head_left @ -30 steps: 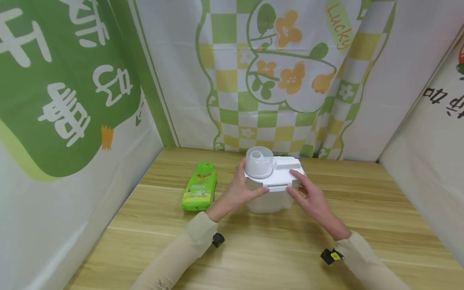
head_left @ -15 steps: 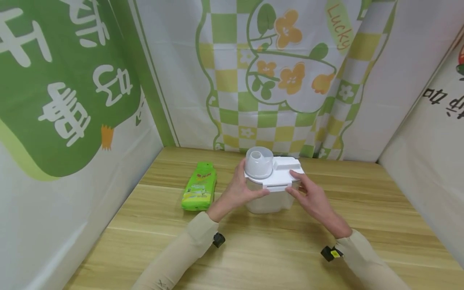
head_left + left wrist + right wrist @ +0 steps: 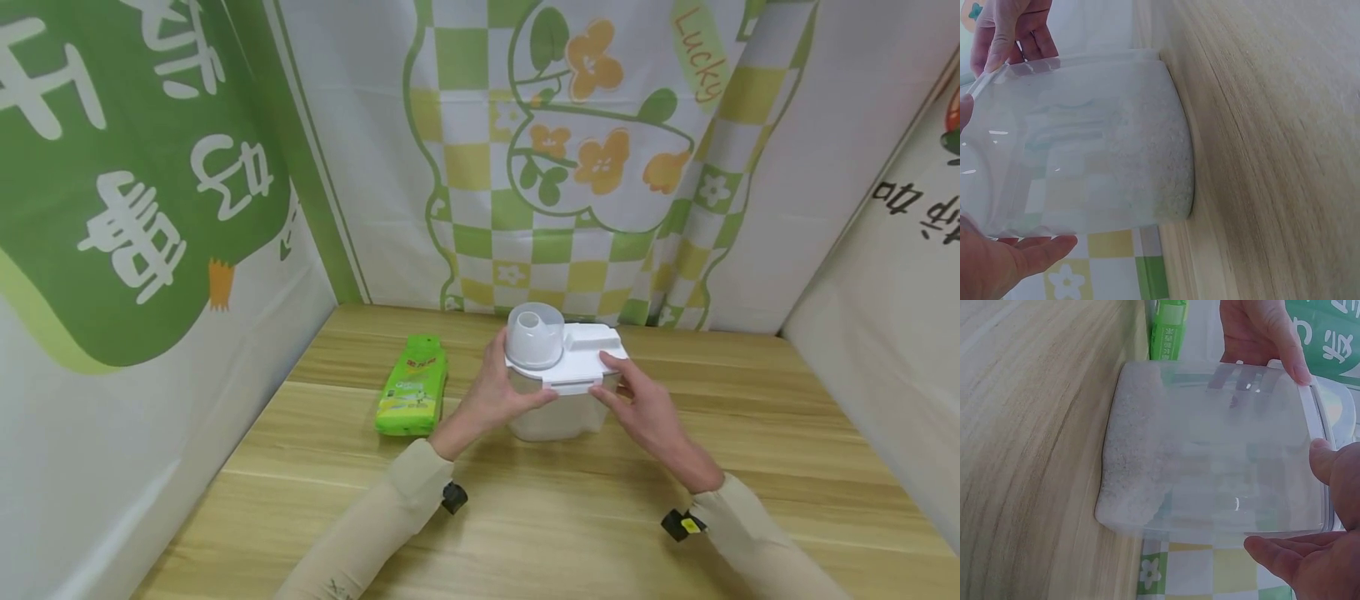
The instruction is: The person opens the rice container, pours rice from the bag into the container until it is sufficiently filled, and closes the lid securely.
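A clear plastic storage container (image 3: 557,417) stands on the table between both hands, with whitish grains in its lower part (image 3: 1135,450). Its white lid (image 3: 581,360) is on, and a clear measuring cup (image 3: 536,337) sits upside down on the lid's left side. My left hand (image 3: 498,385) grips the container's left side near the top, thumb at the front latch (image 3: 572,387). My right hand (image 3: 647,408) holds the right side of the lid, its thumb at the latch's right end and a finger over the lid's edge. In the wrist views, fingers wrap both sides of the container (image 3: 1085,144).
A green packet (image 3: 412,387) lies on the wooden table (image 3: 570,533) left of the container. Behind it hangs a checked, flowered curtain (image 3: 525,242). White printed sheets (image 3: 885,275) wall in the sides. Each wrist wears a small black camera (image 3: 453,497).
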`<state>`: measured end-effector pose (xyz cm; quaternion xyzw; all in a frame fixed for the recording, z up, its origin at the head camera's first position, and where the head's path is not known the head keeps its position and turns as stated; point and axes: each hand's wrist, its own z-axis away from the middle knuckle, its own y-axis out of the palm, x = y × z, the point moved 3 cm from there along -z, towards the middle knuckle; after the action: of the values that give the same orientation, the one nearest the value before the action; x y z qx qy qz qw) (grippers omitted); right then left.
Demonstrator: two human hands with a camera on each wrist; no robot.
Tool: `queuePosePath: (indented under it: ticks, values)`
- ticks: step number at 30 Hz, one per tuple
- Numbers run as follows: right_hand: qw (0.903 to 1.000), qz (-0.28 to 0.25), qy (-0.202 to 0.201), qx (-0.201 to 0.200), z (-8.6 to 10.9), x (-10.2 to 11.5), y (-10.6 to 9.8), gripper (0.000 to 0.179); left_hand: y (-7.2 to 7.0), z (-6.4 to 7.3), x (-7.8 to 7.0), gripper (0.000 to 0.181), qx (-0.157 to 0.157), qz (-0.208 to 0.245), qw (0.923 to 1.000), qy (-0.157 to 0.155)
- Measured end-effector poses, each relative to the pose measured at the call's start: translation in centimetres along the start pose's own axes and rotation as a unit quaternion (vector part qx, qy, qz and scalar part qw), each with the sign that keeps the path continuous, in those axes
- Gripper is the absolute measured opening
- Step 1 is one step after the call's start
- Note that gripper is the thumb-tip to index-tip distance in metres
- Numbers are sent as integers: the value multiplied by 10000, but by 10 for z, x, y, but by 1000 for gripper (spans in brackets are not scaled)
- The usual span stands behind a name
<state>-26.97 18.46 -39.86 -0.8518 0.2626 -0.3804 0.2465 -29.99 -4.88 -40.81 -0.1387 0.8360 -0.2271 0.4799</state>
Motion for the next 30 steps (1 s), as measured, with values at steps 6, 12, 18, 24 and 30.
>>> queuePosePath:
  ticks: [6,12,18,24,30]
  values:
    - [9999,89,-22,-132,1,2,1,53,0,1,1,117,-39,-14,10000,32]
    - [9996,221,-2,-171,2,3,2,51,0,2,2,117,-61,-109,9998,125]
    - [9987,417,97,-278,2,5,4,49,0,0,1,117,-51,-18,9999,141]
    - [9985,443,245,-229,1,5,4,49,-1,-2,2,115,-33,49,9999,143]
    - [9981,475,294,-267,1,5,5,49,-1,-2,2,115,-36,40,9999,131]
